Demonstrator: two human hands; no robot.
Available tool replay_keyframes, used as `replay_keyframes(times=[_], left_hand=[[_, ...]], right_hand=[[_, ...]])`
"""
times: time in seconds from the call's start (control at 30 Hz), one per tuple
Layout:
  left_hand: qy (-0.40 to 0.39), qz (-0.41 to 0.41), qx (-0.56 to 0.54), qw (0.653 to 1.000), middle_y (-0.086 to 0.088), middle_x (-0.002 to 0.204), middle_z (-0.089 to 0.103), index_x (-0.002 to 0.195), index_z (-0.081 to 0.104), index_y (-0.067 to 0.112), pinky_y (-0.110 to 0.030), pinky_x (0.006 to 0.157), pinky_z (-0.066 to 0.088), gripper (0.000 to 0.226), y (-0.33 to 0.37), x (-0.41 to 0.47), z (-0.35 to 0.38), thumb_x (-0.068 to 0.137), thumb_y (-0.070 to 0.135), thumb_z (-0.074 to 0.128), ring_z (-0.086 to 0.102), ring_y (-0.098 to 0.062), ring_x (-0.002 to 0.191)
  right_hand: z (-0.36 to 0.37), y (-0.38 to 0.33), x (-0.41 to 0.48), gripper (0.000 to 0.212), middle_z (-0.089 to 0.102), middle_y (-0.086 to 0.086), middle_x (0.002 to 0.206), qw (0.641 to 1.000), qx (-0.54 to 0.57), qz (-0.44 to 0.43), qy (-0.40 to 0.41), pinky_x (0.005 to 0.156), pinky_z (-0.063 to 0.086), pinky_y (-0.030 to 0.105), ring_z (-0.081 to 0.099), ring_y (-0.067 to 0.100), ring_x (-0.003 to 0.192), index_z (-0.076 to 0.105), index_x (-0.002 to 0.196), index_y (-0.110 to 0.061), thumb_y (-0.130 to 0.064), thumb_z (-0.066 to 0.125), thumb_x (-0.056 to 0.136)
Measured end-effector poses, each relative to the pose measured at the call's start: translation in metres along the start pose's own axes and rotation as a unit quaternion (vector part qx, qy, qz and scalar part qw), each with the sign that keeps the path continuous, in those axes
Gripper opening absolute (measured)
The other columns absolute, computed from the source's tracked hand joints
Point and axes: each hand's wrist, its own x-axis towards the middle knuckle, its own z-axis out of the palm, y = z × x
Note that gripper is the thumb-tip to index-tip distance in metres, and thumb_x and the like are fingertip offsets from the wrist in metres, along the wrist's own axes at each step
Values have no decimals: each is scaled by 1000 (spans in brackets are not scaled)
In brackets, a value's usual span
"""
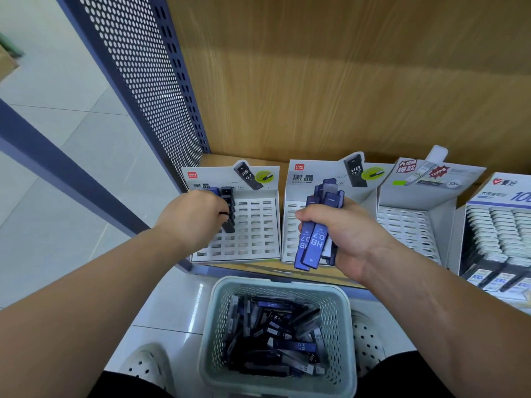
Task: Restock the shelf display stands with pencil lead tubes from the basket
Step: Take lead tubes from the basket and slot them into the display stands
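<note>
Hands (342, 234) grip tubes (311, 248) — basket (244, 282) between shoes (146, 366).

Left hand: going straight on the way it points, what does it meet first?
The column of dark pencil lead tubes slotted in the left white cardboard display stand; the left hand looks to touch it, depth unclear.

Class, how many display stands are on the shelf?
4, left to right: first stand under left hand, second stand behind right hand, third stand, fourth stand at frame edge; more may lie beyond.
</note>
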Motion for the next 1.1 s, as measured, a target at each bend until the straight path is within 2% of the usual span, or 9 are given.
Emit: replay_keyframes(times=[0.17,0.3,0.4,0.6,0.7,0.77,0.83,1.0,1.1], left_hand=[[8,-5,-11,1000,-1,83,70,88,72,20,-37,67,53,16,1,-2,0,93,24,58,63,-26,81],[61,-23,-42,997,-4,75,67,85,63,17,-37,62,51,9,0,-7,6,87,23,70,61,-30,74],[74,-19,-33,997,-5,80,68,88,70,17,-38,65,52,4,-2,-7,10,87,20,68,62,-30,77],[89,-18,-36,995,-1,80,65,81,69,17,-38,66,53,16,1,-7,9,89,30,69,60,-25,76],[115,-54,-168,978,6,64,65,69,64,22,-29,57,50,28,17,-12,-4,88,41,69,60,-16,62],[37,-88,-373,923,2,67,70,69,67,21,-24,46,46,31,36,-20,-16,88,46,69,62,-16,53],[-77,-106,-525,841,-5,78,75,77,70,18,-24,45,42,29,55,-30,-22,89,44,70,63,-19,54],[-206,-128,-673,698,-16,86,74,91,66,9,-28,53,53,15,78,-57,-23,86,22,72,68,-24,64],[-215,-143,-721,642,-17,85,72,89,64,9,-29,56,56,17,75,-64,-25,79,20,73,71,-25,69]], right_hand=[[-1,0,-1,25,62,3,72,1000,-4,-2,-4,53,54,28,61,16,59,64,102,-15,-5,76,83],[0,-1,-1,23,62,2,66,1000,-2,-2,-7,50,54,26,61,14,52,63,99,-15,-4,76,83],[0,-1,-1,21,62,0,61,1000,4,-2,-11,46,53,26,61,12,49,62,94,-15,-2,75,83],[1,-1,1,22,64,0,63,1000,5,-4,-12,50,54,27,62,13,52,63,97,-15,-4,76,82],[4,-1,2,30,65,2,68,1000,22,-14,-8,57,56,31,64,17,57,66,109,-9,-4,76,82],[6,0,2,34,65,4,71,999,35,-26,0,60,57,33,65,18,59,65,114,-6,-5,77,82],[9,1,2,35,64,7,77,998,44,-43,11,64,55,36,64,21,67,65,114,-4,-6,78,81],[18,4,-3,27,61,9,77,996,65,-53,2,49,50,28,60,21,64,64,103,-12,-8,78,80],[20,5,-6,31,65,15,86,997,67,-36,-13,57,57,36,63,26,70,66,106,-4,-9,80,79]])
